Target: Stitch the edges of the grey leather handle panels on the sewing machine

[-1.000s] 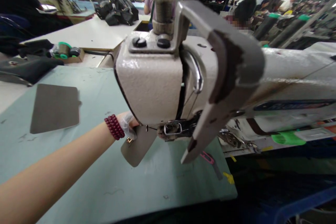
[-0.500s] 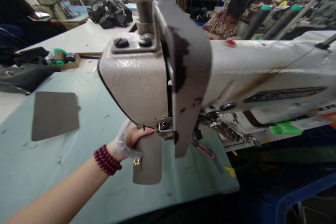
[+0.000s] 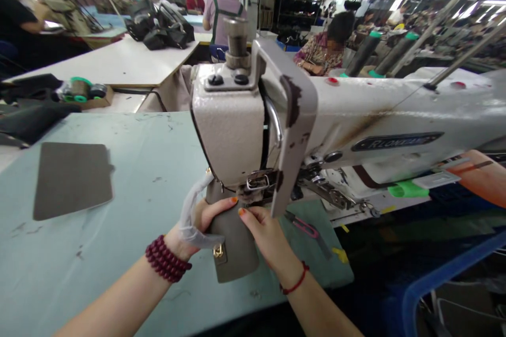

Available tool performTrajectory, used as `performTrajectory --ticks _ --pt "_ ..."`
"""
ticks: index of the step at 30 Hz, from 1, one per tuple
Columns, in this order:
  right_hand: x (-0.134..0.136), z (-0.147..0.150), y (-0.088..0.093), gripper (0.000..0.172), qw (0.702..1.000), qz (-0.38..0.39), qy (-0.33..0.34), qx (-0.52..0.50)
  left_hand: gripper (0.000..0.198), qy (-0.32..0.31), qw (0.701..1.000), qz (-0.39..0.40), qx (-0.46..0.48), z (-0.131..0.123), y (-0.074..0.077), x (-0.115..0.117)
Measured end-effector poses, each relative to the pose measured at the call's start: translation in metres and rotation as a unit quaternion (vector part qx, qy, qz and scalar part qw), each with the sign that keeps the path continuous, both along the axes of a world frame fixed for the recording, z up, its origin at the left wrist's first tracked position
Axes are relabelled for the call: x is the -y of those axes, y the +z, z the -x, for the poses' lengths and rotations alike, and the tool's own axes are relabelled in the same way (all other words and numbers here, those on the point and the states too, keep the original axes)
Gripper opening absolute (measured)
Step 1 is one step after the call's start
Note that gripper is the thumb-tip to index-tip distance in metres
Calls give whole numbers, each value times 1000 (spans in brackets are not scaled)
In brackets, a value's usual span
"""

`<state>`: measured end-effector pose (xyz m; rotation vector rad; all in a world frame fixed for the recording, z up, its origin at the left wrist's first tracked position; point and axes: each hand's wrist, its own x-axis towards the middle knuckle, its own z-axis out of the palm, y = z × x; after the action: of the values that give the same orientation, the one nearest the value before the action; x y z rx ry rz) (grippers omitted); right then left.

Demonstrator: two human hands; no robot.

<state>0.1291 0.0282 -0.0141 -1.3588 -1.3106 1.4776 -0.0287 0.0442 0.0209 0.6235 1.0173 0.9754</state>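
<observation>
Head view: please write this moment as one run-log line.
left hand: holds grey leather piece | right hand: on same piece | piece: under sewing machine head | table: second grey panel

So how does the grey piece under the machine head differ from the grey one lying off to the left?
The held piece is gripped by both hands, left and right; the flat piece lies untouched on the table. The held piece is narrower and carries a gold clasp; the flat piece is wider and plain. Both are the same grey.
</observation>
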Motion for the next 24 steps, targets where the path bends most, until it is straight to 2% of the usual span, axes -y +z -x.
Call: performTrajectory --ticks 5,13,16,21,24 --pt "4 -3 8 40 999 -29 2 29 49 -23 1000 -9 13 0 -4 0" --pt "0 1 1 43 1000 -23 5 0 55 -8 1000 -22 -14 1 -5 -4" --pt "-1 2 0 46 1000 -18 3 2 50 -4 999 -30 -11 3 -6 -6" --pt "-3 3 -2 44 1000 -15 4 -5 24 -2 999 -26 -33 3 0 -7" --pt "-4 4 -5 41 1000 -18 -8 -5 25 1 999 -29 -41 1 8 -8"
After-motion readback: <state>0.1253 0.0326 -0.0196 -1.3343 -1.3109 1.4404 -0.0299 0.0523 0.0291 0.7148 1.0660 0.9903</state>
